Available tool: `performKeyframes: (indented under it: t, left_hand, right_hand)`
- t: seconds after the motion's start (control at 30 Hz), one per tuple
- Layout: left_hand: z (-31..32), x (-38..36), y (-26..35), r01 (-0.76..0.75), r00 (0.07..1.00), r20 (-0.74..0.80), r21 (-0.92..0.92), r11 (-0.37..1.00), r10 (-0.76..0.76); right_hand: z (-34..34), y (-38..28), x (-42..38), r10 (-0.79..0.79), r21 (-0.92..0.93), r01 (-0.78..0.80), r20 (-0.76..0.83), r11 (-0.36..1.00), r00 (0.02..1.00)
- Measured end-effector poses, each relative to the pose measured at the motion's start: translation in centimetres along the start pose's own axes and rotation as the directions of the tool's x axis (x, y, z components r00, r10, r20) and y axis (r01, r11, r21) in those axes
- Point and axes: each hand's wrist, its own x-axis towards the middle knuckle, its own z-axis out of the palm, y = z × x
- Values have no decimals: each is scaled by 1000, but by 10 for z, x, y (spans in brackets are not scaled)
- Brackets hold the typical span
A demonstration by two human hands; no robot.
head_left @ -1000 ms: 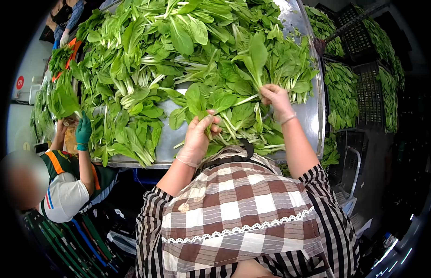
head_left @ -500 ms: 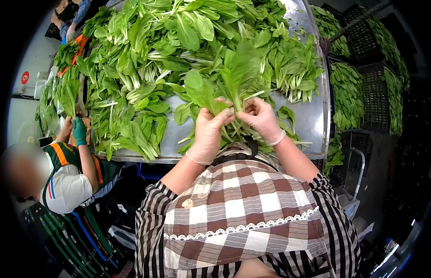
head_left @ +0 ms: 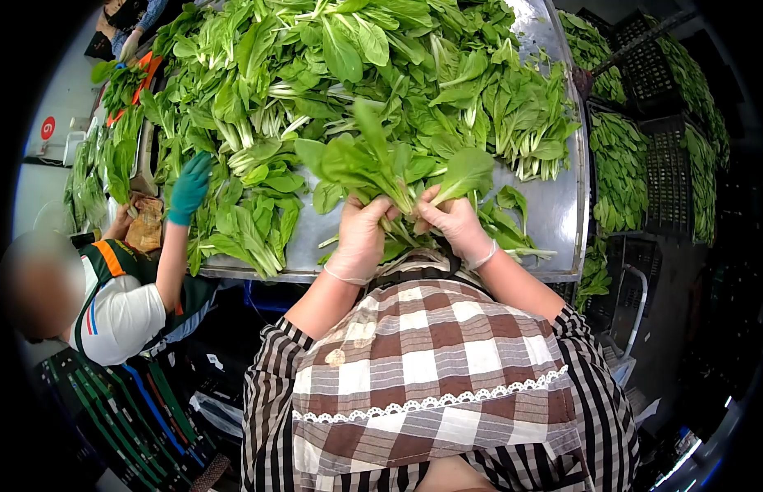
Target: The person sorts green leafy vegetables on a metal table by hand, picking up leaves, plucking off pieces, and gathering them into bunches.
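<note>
My left hand (head_left: 362, 236), in a thin clear glove, pinches a bunch of leafy greens (head_left: 357, 168) by the base of its pale stalks. My right hand (head_left: 457, 223), gloved the same way, has its fingers closed on a single broad leaf (head_left: 468, 173) close to the bunch's base. Both hands are close together above the near edge of a metal table (head_left: 555, 209). Loose stalks and leaves lie beneath them, partly hidden by the hands. Beyond my hands spreads a large heap of the same greens (head_left: 316, 74).
At the left, a co-worker's green-gloved hand (head_left: 191, 189) reaches onto the heap. Bagged greens (head_left: 88, 184) lie beyond that person. To the right of the table stand black crates (head_left: 667, 176) packed with greens, and a metal cart handle (head_left: 637, 307).
The bunch has shifted into my left hand, and my right hand now holds one leaf apart from it. The co-worker's green-gloved hand has moved right, onto the heap.
</note>
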Motion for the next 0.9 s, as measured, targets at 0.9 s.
performKeyframes:
  t: [0.9]
  left_hand:
    - [1,-16,39,13,998,64,-74,997,-8]
  right_hand:
    - [-22,-79,40,340,-969,107,181,225,923]
